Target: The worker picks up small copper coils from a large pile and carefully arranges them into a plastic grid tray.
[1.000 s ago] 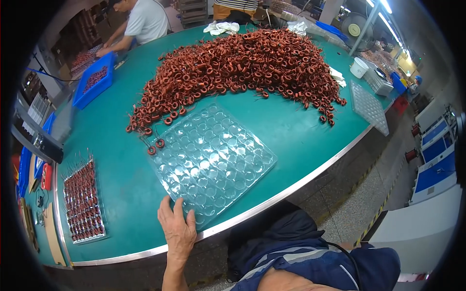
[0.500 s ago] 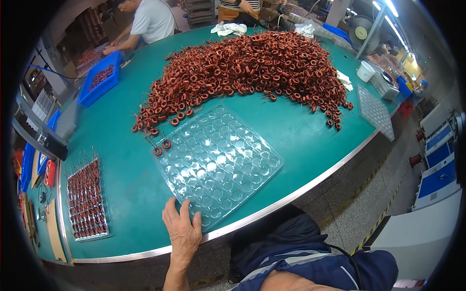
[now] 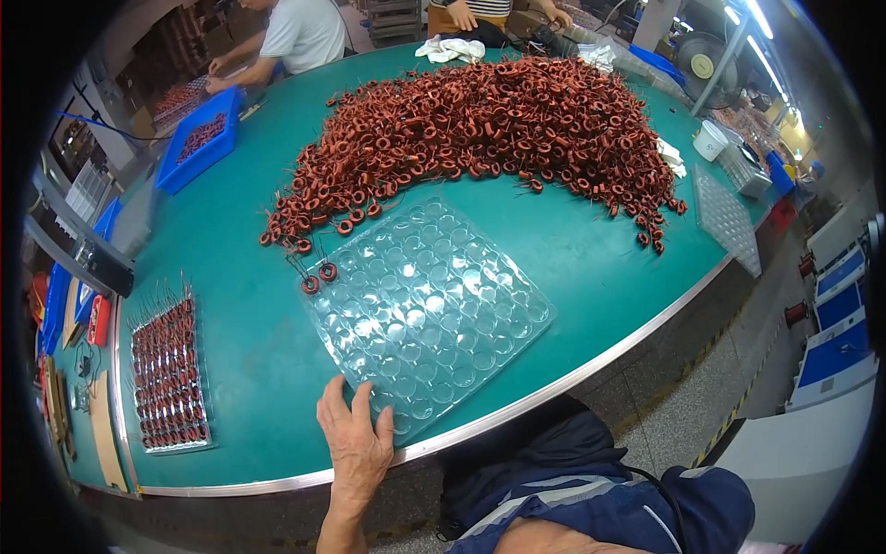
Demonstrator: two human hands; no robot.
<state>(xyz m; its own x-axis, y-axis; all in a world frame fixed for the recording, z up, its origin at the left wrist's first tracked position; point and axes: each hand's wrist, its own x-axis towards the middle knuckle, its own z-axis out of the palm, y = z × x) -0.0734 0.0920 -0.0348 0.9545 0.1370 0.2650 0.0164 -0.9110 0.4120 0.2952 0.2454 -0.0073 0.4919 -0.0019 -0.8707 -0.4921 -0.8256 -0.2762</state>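
Down at the near edge of the green table [image 3: 231, 305], the left hand [image 3: 355, 443] lay flat with its fingers spread, resting on the near corner of a clear plastic blister tray [image 3: 429, 314]. The hand gripped nothing; its fingertips [image 3: 362, 395] pressed on the tray's edge. The tray sat flat on the table, turned at an angle, its round pockets empty. Just beyond its far left corner lay two loose copper coils [image 3: 318, 277], touching or nearly touching the tray's rim. Behind them spread a large heap of copper coils [image 3: 480, 129] across the middle of the table. To the left, well apart from the hand, a filled tray of coils [image 3: 168, 374] lay along the table's rim. A blue bin [image 3: 198, 148] stood at the far left, near another person [image 3: 295, 37]. The right hand was out of sight.
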